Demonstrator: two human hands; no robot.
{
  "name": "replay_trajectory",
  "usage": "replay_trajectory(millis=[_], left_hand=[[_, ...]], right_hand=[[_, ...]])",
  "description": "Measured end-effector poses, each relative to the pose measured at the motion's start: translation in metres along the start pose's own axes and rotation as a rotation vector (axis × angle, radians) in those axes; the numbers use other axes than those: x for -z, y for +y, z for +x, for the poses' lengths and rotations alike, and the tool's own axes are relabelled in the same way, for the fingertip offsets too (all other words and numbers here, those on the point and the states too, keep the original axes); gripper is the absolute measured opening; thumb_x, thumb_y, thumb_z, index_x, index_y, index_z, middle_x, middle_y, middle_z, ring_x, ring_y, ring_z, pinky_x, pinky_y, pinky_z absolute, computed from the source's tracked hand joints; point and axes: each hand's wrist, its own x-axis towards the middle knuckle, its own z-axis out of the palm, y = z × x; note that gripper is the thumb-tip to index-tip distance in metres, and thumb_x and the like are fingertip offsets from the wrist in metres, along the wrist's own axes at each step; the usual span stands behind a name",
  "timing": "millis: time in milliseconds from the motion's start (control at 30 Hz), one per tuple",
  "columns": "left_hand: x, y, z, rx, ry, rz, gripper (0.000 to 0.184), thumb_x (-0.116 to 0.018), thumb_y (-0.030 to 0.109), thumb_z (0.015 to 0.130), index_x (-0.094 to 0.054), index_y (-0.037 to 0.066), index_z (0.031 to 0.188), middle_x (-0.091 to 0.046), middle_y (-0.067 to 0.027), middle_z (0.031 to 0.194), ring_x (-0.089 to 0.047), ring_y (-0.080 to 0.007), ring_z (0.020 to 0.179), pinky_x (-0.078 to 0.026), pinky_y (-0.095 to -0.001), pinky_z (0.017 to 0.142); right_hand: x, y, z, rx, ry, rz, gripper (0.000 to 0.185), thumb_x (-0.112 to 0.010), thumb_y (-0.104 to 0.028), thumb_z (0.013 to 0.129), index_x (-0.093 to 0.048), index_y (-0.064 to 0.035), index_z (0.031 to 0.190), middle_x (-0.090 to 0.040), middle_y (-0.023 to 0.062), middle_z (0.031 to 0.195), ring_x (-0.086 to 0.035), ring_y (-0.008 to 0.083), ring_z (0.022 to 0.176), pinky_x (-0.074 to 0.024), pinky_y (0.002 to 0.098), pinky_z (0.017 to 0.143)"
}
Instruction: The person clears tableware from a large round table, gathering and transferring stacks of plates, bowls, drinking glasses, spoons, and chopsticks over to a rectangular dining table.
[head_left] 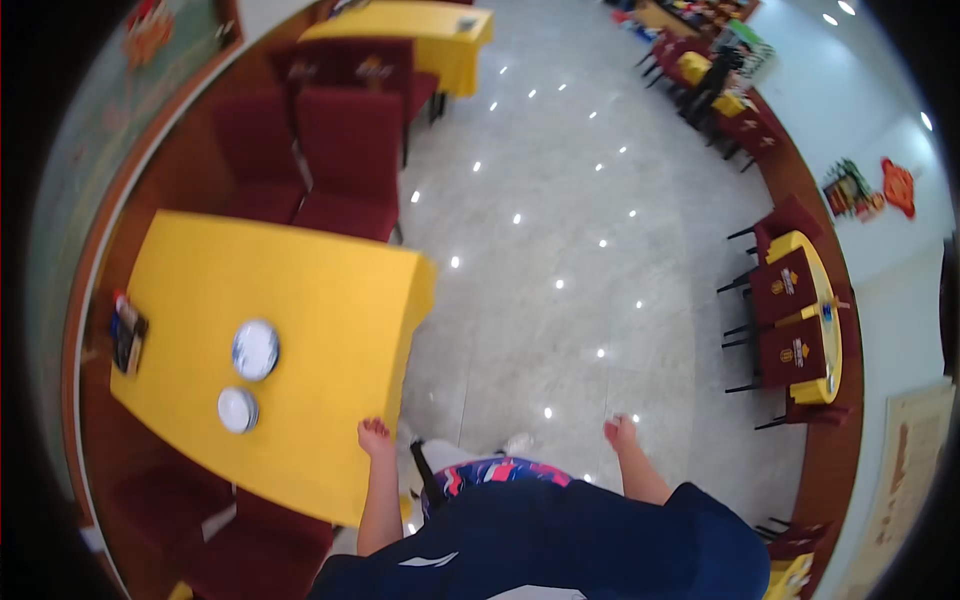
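My left hand (375, 436) is over the near right edge of a yellow-covered table (330, 300), its fingers curled; whether it holds anything is too small to make out. Out over the grey tiled floor (530, 250) is my right hand (620, 431), also with bent fingers and apart from any furniture. On the table a blue-and-white stack of plates (256, 350) sits beside a smaller stack of white dishes (238, 410), both away from my left hand.
Dark red chairs (350, 150) stand beyond the table, and more (260, 550) on its near side. Dark items (127, 335) sit by the left wall. Another yellow table (400, 20) is farther ahead. At right are a round yellow table (825, 340), chairs (785, 285) and a distant person (715, 80).
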Motion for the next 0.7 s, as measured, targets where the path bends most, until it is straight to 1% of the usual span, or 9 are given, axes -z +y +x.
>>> replay_trajectory(millis=[33, 100, 200, 333, 500, 533, 600, 633, 700], left_hand=[[-0.011, -0.025, -0.006, -0.004, -0.074, 0.041, 0.02, -0.049, 0.033, 0.091, -0.054, 0.015, 0.082, -0.06, -0.0028, 0.071, -0.058, -0.0144, 0.063, -0.043, -0.027, 0.053], [-0.058, -0.067, -0.027, 0.026, -0.171, 0.12, 0.02, -0.049, 0.032, 0.09, -0.052, 0.017, 0.077, -0.06, -0.0018, 0.067, -0.057, -0.0145, 0.059, -0.042, -0.0278, 0.052], [-0.102, -0.145, -0.052, 0.172, -0.316, 0.297, 0.02, -0.049, 0.03, 0.09, -0.051, 0.017, 0.075, -0.06, -0.0014, 0.066, -0.057, -0.014, 0.058, -0.042, -0.0286, 0.051], [-0.176, -0.276, -0.14, 0.219, -0.534, 0.712, 0.021, -0.049, 0.029, 0.091, -0.056, 0.01, 0.087, -0.063, -0.005, 0.072, -0.058, -0.0144, 0.06, -0.043, -0.0268, 0.052], [-0.242, -0.401, -0.292, 0.257, -1.097, 1.264, 0.019, -0.051, 0.023, 0.092, -0.058, 0.006, 0.093, -0.064, -0.0068, 0.078, -0.059, -0.0138, 0.064, -0.045, -0.0261, 0.056], [-0.248, -0.425, -0.322, 0.278, -1.14, 1.34, 0.019, -0.051, 0.023, 0.092, -0.058, 0.006, 0.093, -0.064, -0.0068, 0.078, -0.059, -0.0138, 0.064, -0.045, -0.0261, 0.056], [-0.253, -0.459, -0.366, 0.231, -1.502, 1.539, 0.019, -0.05, 0.023, 0.095, -0.059, 0.006, 0.092, -0.064, -0.0051, 0.078, -0.059, -0.0115, 0.067, -0.046, -0.0246, 0.062], [-0.251, -0.475, -0.381, 0.254, -1.541, 1.59, 0.019, -0.05, 0.023, 0.095, -0.059, 0.006, 0.092, -0.064, -0.0051, 0.078, -0.059, -0.0115, 0.067, -0.046, -0.0246, 0.062], [-0.245, -0.533, -0.423, 0.217, -1.953, 1.667, 0.023, -0.048, 0.023, 0.097, -0.06, 0.005, 0.087, -0.064, -0.0046, 0.077, -0.059, -0.0106, 0.068, -0.047, -0.0244, 0.064]], right_hand=[[0.038, 0.002, 0.008, -0.18, -0.055, 0.149, 0.032, -0.047, -0.029, 0.091, -0.051, -0.0045, 0.111, -0.062, 0.0158, 0.088, -0.06, 0.0276, 0.072, -0.052, 0.0385, 0.062], [0.088, 0.009, 0.006, -0.226, -0.05, 0.258, 0.034, -0.044, -0.031, 0.094, -0.05, -0.005, 0.116, -0.061, 0.0154, 0.094, -0.059, 0.0285, 0.078, -0.0511, 0.0376, 0.067], [0.128, 0.022, 0.0, -0.154, -0.071, 0.507, 0.036, -0.043, -0.034, 0.096, -0.05, -0.0068, 0.119, -0.061, 0.0148, 0.1, -0.059, 0.0268, 0.083, -0.0499, 0.0361, 0.071], [0.173, 0.017, -0.017, 0.053, -0.1, 0.599, 0.036, -0.046, -0.036, 0.096, -0.054, -0.0077, 0.116, -0.063, 0.0122, 0.097, -0.061, 0.0217, 0.083, -0.0499, 0.0342, 0.072], [0.201, -0.036, -0.08, 0.242, 0.043, 0.625, 0.031, -0.044, -0.034, 0.1, -0.058, -0.0075, 0.11, -0.066, 0.0081, 0.093, -0.063, 0.0174, 0.083, -0.0496, 0.031, 0.072], [0.212, -0.041, -0.084, 0.231, 0.103, 0.693, 0.031, -0.044, -0.034, 0.1, -0.058, -0.0075, 0.11, -0.066, 0.0081, 0.093, -0.063, 0.0174, 0.083, -0.0496, 0.031, 0.072], [0.22, -0.043, -0.093, 0.361, 0.162, 0.7, 0.031, -0.042, -0.032, 0.101, -0.06, -0.0074, 0.107, -0.066, 0.007, 0.091, -0.063, 0.0148, 0.082, -0.0491, 0.03, 0.072], [0.222, -0.043, -0.098, 0.355, 0.211, 0.747, 0.031, -0.042, -0.032, 0.101, -0.06, -0.0074, 0.107, -0.066, 0.007, 0.091, -0.063, 0.0148, 0.082, -0.0491, 0.03, 0.072], [0.255, -0.057, -0.088, 0.363, 0.278, 0.765, 0.03, -0.041, -0.033, 0.101, -0.058, -0.0084, 0.103, -0.066, 0.0064, 0.092, -0.063, 0.0149, 0.083, -0.0494, 0.03, 0.073]])
